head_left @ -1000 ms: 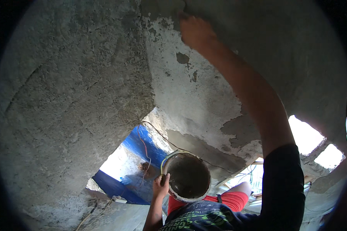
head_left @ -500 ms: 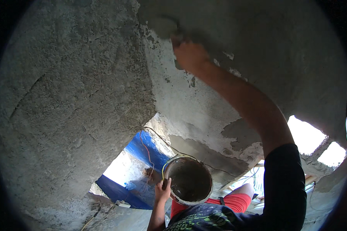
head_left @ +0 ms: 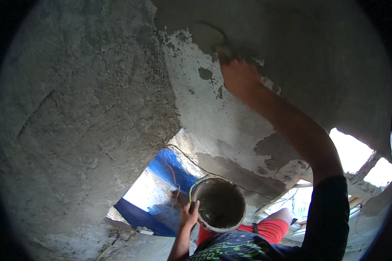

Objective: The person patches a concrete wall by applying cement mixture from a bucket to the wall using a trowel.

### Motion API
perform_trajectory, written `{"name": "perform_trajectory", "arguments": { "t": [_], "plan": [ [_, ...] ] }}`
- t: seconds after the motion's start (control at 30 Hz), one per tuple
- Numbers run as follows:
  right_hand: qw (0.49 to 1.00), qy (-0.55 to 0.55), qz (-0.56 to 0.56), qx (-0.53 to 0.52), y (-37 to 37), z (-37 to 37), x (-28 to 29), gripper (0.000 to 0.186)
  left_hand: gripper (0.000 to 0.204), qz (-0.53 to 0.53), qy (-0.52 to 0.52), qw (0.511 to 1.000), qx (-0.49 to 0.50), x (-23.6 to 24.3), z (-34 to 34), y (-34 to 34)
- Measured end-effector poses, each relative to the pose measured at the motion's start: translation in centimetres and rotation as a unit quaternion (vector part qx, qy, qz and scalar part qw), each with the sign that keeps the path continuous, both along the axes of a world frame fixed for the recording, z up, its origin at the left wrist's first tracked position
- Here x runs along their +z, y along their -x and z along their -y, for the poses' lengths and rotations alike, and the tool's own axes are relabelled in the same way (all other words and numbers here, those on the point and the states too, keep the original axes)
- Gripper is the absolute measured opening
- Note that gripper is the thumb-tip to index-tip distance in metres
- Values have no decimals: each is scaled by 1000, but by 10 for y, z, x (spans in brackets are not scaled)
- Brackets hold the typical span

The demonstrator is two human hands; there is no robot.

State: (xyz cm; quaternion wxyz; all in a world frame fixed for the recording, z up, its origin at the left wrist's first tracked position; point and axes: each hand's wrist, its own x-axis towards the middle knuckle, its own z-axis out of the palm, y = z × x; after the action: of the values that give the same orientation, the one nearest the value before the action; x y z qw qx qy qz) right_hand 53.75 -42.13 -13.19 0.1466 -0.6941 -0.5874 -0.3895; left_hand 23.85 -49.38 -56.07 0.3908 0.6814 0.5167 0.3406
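My right hand (head_left: 239,76) is raised high with its fingers closed round the handle of a trowel (head_left: 211,37). The trowel's grey blade lies against the wall plaster and blends with it, so its outline is hard to make out. Low in front of my body, my left hand (head_left: 190,214) grips the dark grip on a bucket's yellow handle at its left side. This round bucket (head_left: 241,213) has a pale, smeared rim and grey wet mortar (head_left: 220,204) inside. Around the trowel, the wall (head_left: 191,78) shows smooth dark plaster beside a pale, patchy area.
A rough concrete surface (head_left: 87,95) fills the left. Thin cables (head_left: 172,167) hang near the bucket, by a blue wall (head_left: 178,163). Bright openings (head_left: 350,150) break the wall at right. A window frame (head_left: 298,195) stands behind my leg.
My right hand has moved right and slightly down along the wall with the trowel. The bucket and my left hand have shifted a little to the right in view.
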Motion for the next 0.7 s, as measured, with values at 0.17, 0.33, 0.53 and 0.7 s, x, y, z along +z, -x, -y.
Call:
{"name": "perform_trajectory", "arguments": {
  "t": [0.17,0.33,0.53,0.7],
  "plan": [
    [997,-54,16,44,-4,-61,66,31,57,-6,23,999,-22,0,-1,-13],
    [997,54,2,55,-3,-73,-34,21,50,-25,-30,999,-2,10,6,-13],
    [973,130,-178,72,-11,32,-212,69,45,-7,-21,999,41,7,17,14],
    [738,65,-658,135,-44,163,-412,23,46,-16,51,996,65,13,22,19]
  ]
}}
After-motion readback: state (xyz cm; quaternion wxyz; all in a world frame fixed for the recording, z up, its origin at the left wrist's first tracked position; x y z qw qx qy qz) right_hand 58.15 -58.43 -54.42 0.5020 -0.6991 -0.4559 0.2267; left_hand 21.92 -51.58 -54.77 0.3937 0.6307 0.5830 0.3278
